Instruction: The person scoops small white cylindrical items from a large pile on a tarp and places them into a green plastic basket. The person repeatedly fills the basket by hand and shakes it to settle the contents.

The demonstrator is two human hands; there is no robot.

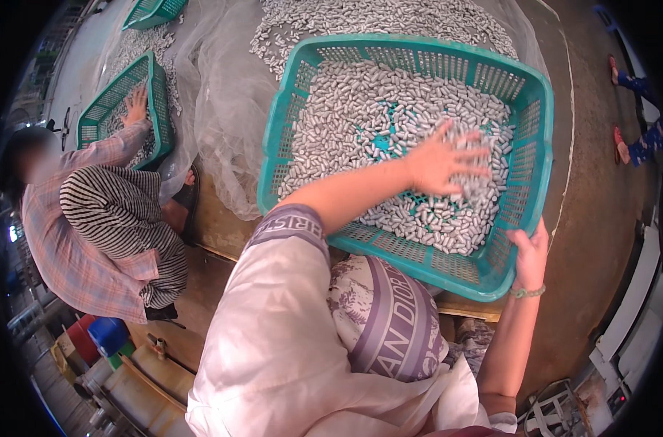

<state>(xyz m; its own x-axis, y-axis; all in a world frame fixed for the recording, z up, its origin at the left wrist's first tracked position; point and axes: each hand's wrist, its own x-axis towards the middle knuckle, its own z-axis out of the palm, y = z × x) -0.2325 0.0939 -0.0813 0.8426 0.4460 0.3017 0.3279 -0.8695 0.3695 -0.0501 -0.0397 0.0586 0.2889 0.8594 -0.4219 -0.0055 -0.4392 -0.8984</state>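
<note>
A big green plastic basket (419, 280) with slotted walls lies tilted in front of me. Many small silvery, oblong pieces (331, 109) are spread over its bottom, with green patches of the bottom showing between them. My left hand (446, 162) reaches across the basket, fingers spread and palm down on the pieces; its fingertips are smeared by motion. At the basket's near right corner my right hand (532, 255) is closed on the rim, thumb on the inner side.
More silvery pieces (390, 18) lie spread on the surface behind the basket. Crumpled translucent netting (229, 95) is at its left. Farther left, a person in a checked shirt (76, 240) has a hand in another green basket (160, 109). Someone's feet (620, 144) show at far right.
</note>
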